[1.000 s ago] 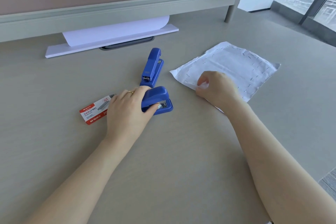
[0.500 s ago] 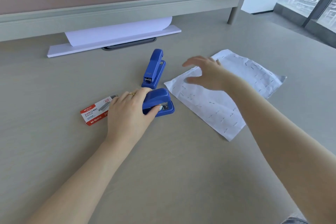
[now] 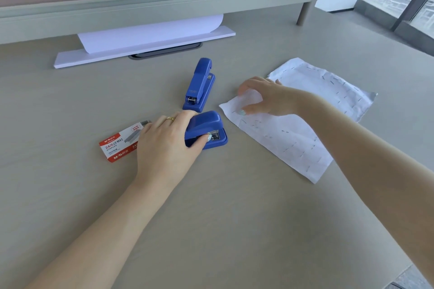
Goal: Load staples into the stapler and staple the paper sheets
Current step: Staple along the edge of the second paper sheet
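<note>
Two blue staplers lie mid-desk. My left hand (image 3: pixel 165 145) grips the near stapler (image 3: pixel 207 129), thumb at its front by the metal mouth. The second stapler (image 3: pixel 199 84) lies just behind it, untouched. A red and white staples box (image 3: pixel 117 145) sits left of my left hand, partly hidden by it. The white paper sheets (image 3: pixel 303 129), dotted with several staples, lie to the right. My right hand (image 3: pixel 263 98) pinches their left corner and lifts it slightly off the desk.
A long white board (image 3: pixel 145 48) with a curled white sheet (image 3: pixel 150 31) on it lies at the back under a grey shelf (image 3: pixel 164 4). A dark cable slot (image 3: pixel 164 51) shows behind the board. The desk's right edge runs by a window.
My right hand let go of the sheets' near edge, swung over them, and now pinches their left corner. The sheets slid and turned on the desk. My left hand stayed on the near stapler.
</note>
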